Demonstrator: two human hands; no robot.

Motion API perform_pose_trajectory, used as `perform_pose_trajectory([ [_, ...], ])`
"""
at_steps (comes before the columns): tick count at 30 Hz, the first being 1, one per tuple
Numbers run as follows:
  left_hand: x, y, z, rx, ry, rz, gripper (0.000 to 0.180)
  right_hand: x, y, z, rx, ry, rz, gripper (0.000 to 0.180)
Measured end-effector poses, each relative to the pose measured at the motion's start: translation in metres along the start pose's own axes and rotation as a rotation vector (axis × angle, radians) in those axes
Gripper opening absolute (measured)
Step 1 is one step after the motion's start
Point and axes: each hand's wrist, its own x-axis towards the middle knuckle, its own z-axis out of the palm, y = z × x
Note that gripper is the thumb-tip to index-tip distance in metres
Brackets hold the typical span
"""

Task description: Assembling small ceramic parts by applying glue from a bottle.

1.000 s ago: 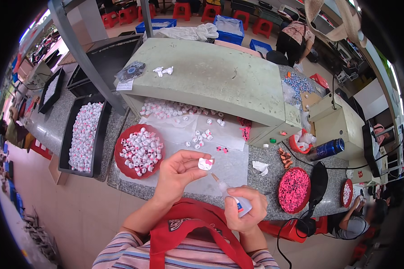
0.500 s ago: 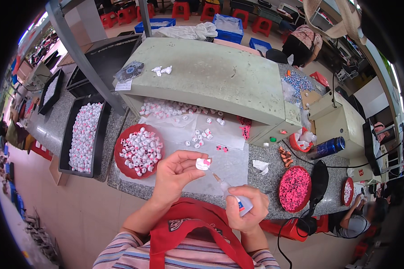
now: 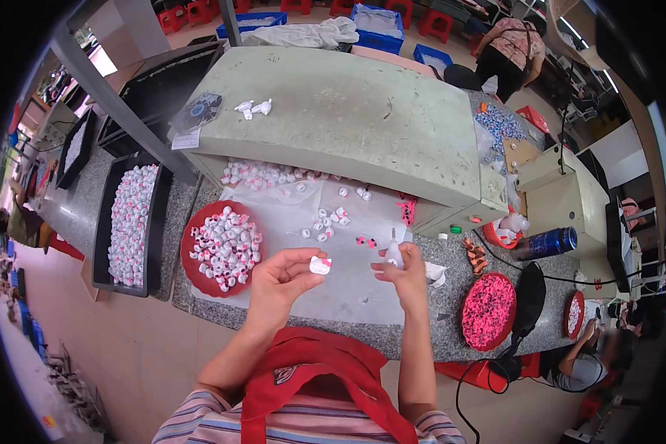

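Observation:
Between the thumb and fingers of my left hand (image 3: 275, 287) is a small white plastic piece with a pink patch (image 3: 320, 266). My right hand (image 3: 408, 278) grips a small pale squeeze bottle (image 3: 394, 256), its thin nozzle pointing up and away from me. The bottle and the piece are apart. Beyond them, several white pieces (image 3: 323, 223) and a few tiny pink-and-black parts (image 3: 366, 242) lie on a white sheet (image 3: 288, 248). Left of my left hand stands a red bowl (image 3: 186, 259) heaped with white-and-pink pieces.
A pale green metal cover (image 3: 340, 92) spans the bench's back, with more pieces beneath it. A black tray (image 3: 154, 259) of pieces stands at left. To the right are a red bowl of pink parts (image 3: 488, 311), a blue bottle (image 3: 546, 243), cables and crumpled tissue (image 3: 436, 274). Other people are nearby.
My right hand has moved forward, turning the squeeze bottle from pointing at the white piece to nozzle up. My left hand, with the piece, has shifted slightly left.

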Motion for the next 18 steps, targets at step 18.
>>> perform_pose_trajectory([
  [18,-0.005,-0.005,-0.004,0.033,0.046,0.010,0.032,0.026,0.042,0.031,-0.418,0.034,0.094,0.019],
])
